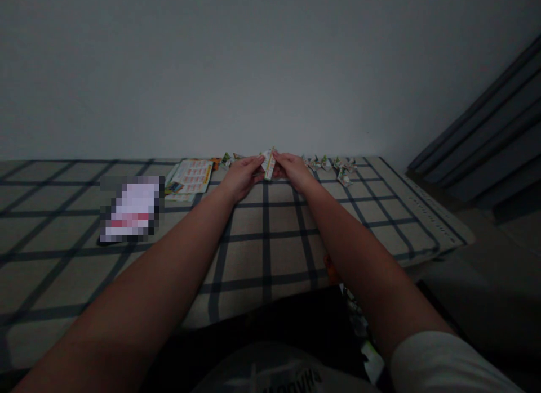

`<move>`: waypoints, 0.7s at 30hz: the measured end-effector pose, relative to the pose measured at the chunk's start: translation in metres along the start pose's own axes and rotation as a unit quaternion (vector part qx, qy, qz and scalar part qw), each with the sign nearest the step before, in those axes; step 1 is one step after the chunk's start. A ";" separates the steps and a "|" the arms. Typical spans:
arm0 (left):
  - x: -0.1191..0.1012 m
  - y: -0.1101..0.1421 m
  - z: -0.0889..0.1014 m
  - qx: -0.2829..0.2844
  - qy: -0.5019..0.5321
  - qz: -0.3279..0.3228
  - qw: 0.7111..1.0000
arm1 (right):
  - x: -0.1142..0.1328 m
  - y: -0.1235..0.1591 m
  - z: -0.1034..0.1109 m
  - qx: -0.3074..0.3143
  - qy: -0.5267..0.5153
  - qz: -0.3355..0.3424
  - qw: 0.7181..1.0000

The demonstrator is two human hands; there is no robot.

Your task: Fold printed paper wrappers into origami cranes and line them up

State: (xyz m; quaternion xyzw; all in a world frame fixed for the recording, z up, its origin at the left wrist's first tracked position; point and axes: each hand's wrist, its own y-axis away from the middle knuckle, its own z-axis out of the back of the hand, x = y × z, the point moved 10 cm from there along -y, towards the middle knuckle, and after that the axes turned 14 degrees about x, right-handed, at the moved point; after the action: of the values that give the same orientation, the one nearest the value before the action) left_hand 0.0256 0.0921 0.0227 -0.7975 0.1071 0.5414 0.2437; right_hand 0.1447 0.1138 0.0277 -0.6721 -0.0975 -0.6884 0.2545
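Between my hands, close to the wall, is a small folded piece of printed paper, white with green and yellow print. My left hand pinches its left side with thumb and fingers. On its right side my right hand grips it the same way. Several small folded paper pieces lie in a row to the right of my hands, one of them nearer to me. More folded paper shows behind my left hand. A stack of printed sheets lies to the left.
A checked cloth covers the surface, its edge at the right. A blurred-out phone-like object lies at the left. The wall rises behind. Dark curtain-like folds hang at the right. Some printed paper shows below my right arm.
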 end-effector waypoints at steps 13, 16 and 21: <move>-0.016 0.009 0.028 -0.159 -0.112 -0.056 0.979 | 0.005 0.002 -0.006 0.031 -0.027 0.013 0.999; -0.023 0.012 0.025 -0.165 -0.149 -0.061 0.973 | 0.006 0.001 -0.004 0.022 -0.020 0.016 0.999; -0.031 0.015 0.015 -0.145 -0.211 -0.055 0.965 | 0.008 0.002 0.001 0.000 -0.021 0.028 0.999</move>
State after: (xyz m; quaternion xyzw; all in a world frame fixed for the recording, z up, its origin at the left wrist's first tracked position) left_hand -0.0055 0.0839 0.0426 -0.6966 -0.0702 0.6931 0.1715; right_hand 0.1468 0.1105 0.0350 -0.6888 -0.0839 -0.6668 0.2719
